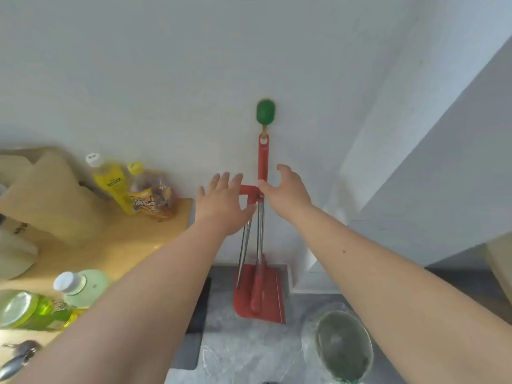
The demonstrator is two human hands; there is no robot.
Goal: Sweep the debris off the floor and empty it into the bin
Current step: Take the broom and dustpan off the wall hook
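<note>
Red dustpan-and-broom set [260, 289] hanging flat against the white wall [166, 65], hooked by the top of its red handle [263, 159] on a green wall hook [265, 112], pan end down near the grey floor [243, 350] with two thin metal rods running up to a red crossbar. Right hand [288, 189] up at the handle just above that crossbar, thumb touching the red shaft, fingers spread wide and curled round the far side, not clamped yet. Left hand [221, 203] right beside it, open with fingers splayed, hovering over the left end of the crossbar, holding nothing; can't really tell if it's touching. Down on the floor to the right, a round green-rimmed bin [343, 347] lined with a clear bag. Off to the left, a wooden counter [116, 245] with a yellow bottle [110, 184] and an orange-labelled bottle [146, 192] standing by the wall, plus two green bottles [41, 306] lying closer in. Some keys [19, 356] at the bottom-left corner, kinda blurry.
</note>
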